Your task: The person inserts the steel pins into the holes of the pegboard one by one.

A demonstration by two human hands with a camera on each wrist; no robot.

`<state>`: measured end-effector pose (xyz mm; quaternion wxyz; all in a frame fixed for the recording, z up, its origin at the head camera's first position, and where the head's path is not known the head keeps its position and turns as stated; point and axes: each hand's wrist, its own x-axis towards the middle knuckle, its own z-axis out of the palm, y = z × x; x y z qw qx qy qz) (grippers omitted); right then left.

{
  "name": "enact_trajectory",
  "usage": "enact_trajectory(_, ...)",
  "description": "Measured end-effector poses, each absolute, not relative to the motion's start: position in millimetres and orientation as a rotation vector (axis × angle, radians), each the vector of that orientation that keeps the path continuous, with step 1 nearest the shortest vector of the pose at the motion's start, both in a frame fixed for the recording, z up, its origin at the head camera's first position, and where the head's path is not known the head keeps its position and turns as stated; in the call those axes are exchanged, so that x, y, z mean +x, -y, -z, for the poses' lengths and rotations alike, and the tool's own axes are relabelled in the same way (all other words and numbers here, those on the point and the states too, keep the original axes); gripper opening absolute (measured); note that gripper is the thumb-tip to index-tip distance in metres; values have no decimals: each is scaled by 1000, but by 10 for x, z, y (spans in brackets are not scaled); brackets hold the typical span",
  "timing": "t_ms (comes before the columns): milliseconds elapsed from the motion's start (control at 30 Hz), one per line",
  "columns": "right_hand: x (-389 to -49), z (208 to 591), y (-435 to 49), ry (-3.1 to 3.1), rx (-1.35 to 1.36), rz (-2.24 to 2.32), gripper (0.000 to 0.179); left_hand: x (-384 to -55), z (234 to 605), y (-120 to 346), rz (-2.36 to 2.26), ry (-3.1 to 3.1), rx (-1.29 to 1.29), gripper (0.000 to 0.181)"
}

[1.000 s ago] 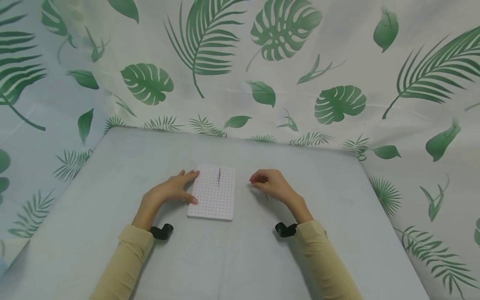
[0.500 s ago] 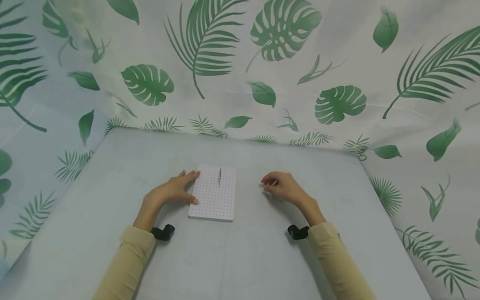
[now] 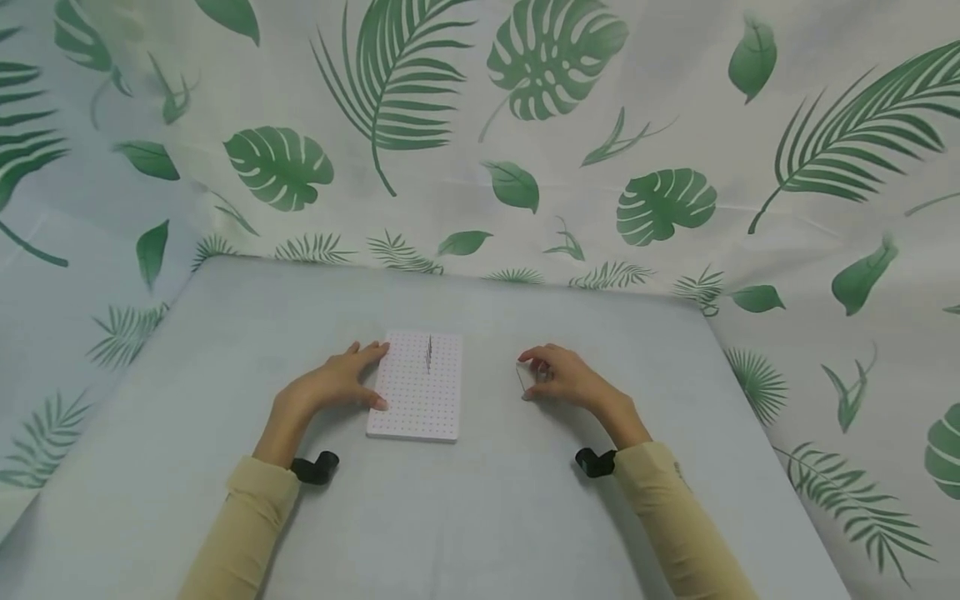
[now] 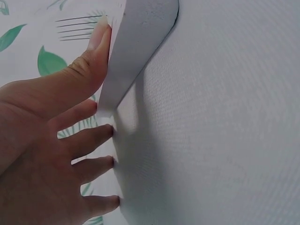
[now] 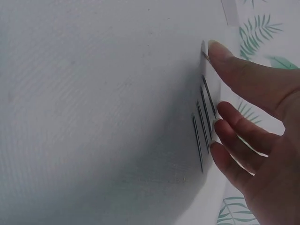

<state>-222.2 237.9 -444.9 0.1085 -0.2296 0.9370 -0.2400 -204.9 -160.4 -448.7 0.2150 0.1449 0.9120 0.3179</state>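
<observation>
A white pegboard (image 3: 416, 408) with rows of small holes lies on the table. Several thin metal pins (image 3: 429, 354) stand upright in one column near its far end. My left hand (image 3: 330, 383) spreads along the board's left side, thumb and index finger touching its edge. To the right of the board, my right hand (image 3: 566, 379) holds a thin metal pin (image 3: 520, 379) between index fingertip and thumb. In the right wrist view, more loose pins (image 5: 204, 126) lie side by side on the table, just beside the other fingertips. The right index finger is hidden there.
A pale cloth covers the table (image 3: 480, 517). Leaf-printed fabric (image 3: 555, 192) rises behind it and at both sides. Black wrist mounts (image 3: 317, 468) sit at each yellow cuff, close above the table.
My right hand has moved right, away from the board, then parted its thumb and index finger with a pin between them. The left hand stays at the board. The head view has shifted slightly.
</observation>
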Motion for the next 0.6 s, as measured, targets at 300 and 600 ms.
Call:
enact_trajectory(300, -2237, 4451, -2373, -2730, -683, 618, 54, -2056, 4516, 1620, -898, -2522, 419, 98)
enact_trajectory(600, -2228, 4450, -2356, -2743, -640, 691, 43, -2045, 4515, 1631, -898, -2523, 412, 99)
